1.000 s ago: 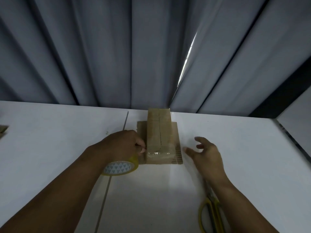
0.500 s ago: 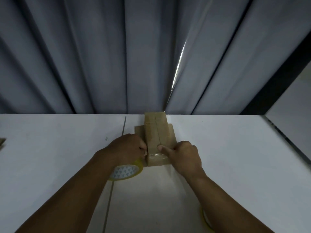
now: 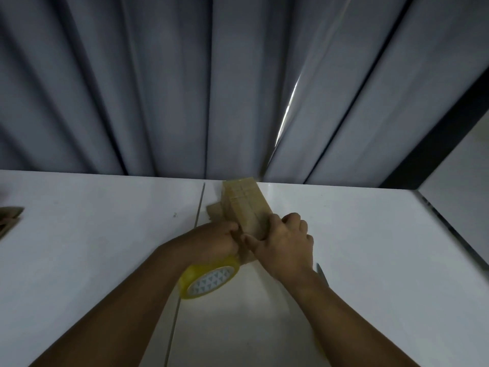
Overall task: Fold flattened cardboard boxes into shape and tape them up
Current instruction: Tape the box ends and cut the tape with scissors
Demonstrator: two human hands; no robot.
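Note:
A small folded cardboard box lies on the white table, its long side running away from me, with a tape strip along its top seam. A flat cardboard piece sticks out beneath it on the left. My left hand grips a yellow tape roll against the box's near left corner. My right hand holds the box's near end, fingers curled over the right side and thumb laid across the near top.
A scissor blade tip shows just right of my right wrist. Flattened cardboard lies at the table's left edge. Grey curtains hang behind the table. The table's right edge runs diagonally.
My right hand moved from open beside the box onto its near end. The box has turned slightly, its far end now pointing left. The tape roll has come nearer to me.

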